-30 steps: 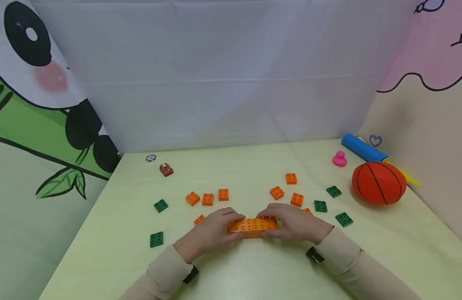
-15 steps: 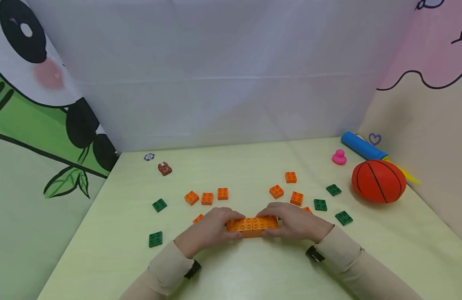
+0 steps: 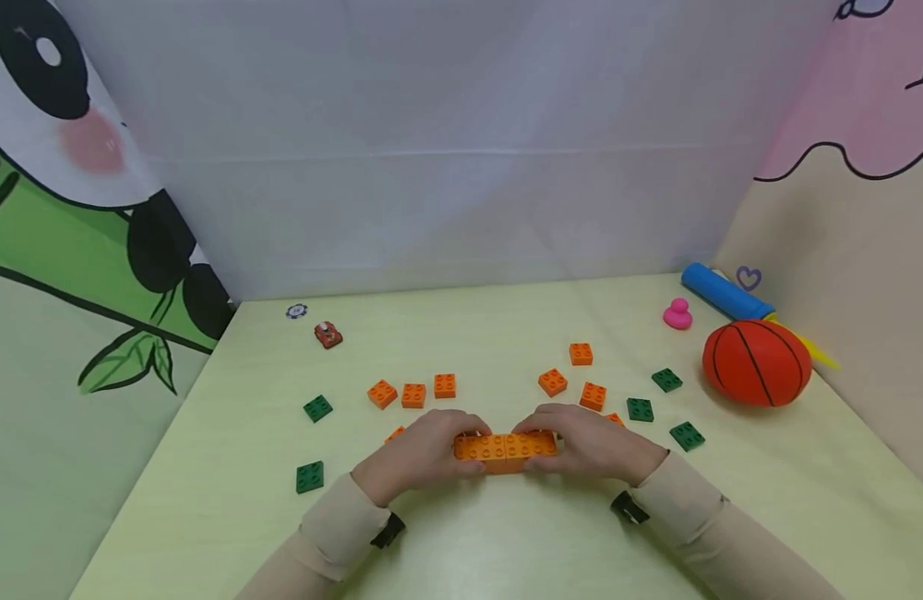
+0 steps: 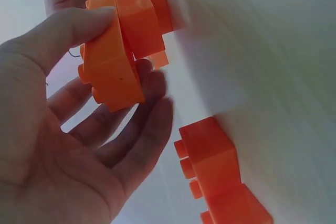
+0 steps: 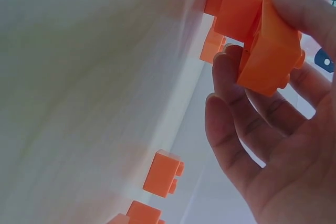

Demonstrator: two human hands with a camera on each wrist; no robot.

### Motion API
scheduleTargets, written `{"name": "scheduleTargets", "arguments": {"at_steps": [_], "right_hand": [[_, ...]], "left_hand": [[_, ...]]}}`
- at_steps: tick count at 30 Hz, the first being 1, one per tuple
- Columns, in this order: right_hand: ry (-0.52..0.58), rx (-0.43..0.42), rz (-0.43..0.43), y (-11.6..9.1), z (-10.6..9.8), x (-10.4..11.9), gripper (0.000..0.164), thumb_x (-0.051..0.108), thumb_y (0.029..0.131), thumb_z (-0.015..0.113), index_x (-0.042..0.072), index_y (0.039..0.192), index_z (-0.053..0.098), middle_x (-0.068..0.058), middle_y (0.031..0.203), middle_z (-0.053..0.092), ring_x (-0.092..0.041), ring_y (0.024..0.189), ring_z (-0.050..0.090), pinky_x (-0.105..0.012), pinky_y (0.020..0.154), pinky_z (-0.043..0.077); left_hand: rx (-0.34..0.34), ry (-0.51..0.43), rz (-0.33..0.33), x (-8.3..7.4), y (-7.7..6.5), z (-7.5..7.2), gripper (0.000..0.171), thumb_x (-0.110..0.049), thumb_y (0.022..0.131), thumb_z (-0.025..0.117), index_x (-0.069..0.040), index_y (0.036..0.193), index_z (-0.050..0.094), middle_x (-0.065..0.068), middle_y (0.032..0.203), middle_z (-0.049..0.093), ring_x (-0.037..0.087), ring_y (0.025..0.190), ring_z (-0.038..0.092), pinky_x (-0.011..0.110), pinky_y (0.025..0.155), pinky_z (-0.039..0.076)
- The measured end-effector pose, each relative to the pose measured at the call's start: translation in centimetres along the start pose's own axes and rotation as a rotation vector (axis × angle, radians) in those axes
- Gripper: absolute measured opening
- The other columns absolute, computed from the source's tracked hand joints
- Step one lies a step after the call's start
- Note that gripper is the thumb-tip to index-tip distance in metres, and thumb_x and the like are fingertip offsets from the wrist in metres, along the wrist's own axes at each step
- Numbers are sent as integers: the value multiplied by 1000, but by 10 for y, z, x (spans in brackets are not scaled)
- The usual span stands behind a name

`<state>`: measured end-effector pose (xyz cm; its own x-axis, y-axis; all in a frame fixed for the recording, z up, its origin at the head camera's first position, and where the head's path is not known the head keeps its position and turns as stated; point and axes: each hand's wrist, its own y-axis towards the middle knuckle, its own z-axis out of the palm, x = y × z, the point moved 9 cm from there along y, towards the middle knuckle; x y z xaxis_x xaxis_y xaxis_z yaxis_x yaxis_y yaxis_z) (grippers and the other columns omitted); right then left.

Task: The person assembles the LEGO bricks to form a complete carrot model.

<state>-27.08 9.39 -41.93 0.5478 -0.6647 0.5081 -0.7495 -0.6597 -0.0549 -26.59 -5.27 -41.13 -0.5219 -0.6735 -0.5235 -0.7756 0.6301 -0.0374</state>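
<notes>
Two orange toy building bricks sit end to end on top of more orange bricks in the middle of the table. My left hand (image 3: 429, 448) pinches the left top brick (image 3: 479, 448), thumb on the near side and fingers on the far side. The right top brick (image 3: 531, 445) is held the same way by my right hand (image 3: 590, 446). In the left wrist view, a lower orange brick (image 4: 139, 19) shows beneath the top one, set in from its end. The right wrist view also shows a lower orange brick (image 5: 239, 6). My fingers hide parts of the stack's far side.
Loose orange bricks (image 3: 413, 396) lie beyond both hands, with green bricks (image 3: 309, 477) farther out on each side. A red toy car (image 3: 328, 335) and a poker chip (image 3: 297, 311) are back left. A basketball (image 3: 757, 363), pink toy (image 3: 678, 314) and blue tube (image 3: 725, 292) stand right.
My left wrist has risen slightly and its index finger arches a little more. The right hand and the bricks stay almost still. The head view has shifted slightly.
</notes>
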Motion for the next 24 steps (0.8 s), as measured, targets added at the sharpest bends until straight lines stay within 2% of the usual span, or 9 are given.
{"name": "scheduleTargets", "arguments": {"at_steps": [3,7,10,12,16,19,24], "right_hand": [[0,1,-3,0,0,1,38,43,90,73,24,123,69,16,112,64,-5,99,57,-33,91,52],[30,6,5,-3,-5,-3,49,54,89,69,23,126,67,13,115,64,-6,101,57,-34,91,52],[64,-29,11,-10,-21,-10,57,57,90,65,18,131,64,7,116,65,-10,103,57,-39,91,52],[65,-65,41,-16,-37,-17,55,53,92,64,15,131,64,2,115,65,-14,102,58,-42,89,52],[-33,-112,135,-26,-62,-35,43,40,96,65,11,127,66,-1,113,66,-19,101,59,-41,87,52],[-74,-94,200,-32,-70,-49,36,30,95,68,8,124,67,-2,108,66,-20,97,59,-37,82,52],[-86,19,320,-36,-63,-66,32,25,92,72,9,119,68,-4,102,64,-19,90,58,-34,74,52]], "left_hand": [[3,-9,-3,2,0,2,33,-22,87,77,-13,117,69,-4,111,68,10,92,55,29,84,49],[13,-19,-6,5,1,4,33,-22,87,77,-12,117,68,-2,113,67,11,95,55,31,86,49],[16,-16,-2,5,2,4,34,-22,87,77,-12,118,68,-1,114,67,12,96,56,33,90,50],[16,-14,0,4,2,5,34,-22,87,76,-11,118,68,-1,113,67,12,97,56,34,91,50],[17,-11,5,5,3,5,34,-23,88,76,-12,119,67,-1,114,67,12,97,56,33,90,50],[16,-6,7,7,3,6,34,-23,88,76,-12,119,67,-1,114,66,12,98,56,33,91,50],[22,-9,-2,8,2,7,34,-23,88,76,-13,119,66,-1,116,66,13,99,56,35,92,50]]}}
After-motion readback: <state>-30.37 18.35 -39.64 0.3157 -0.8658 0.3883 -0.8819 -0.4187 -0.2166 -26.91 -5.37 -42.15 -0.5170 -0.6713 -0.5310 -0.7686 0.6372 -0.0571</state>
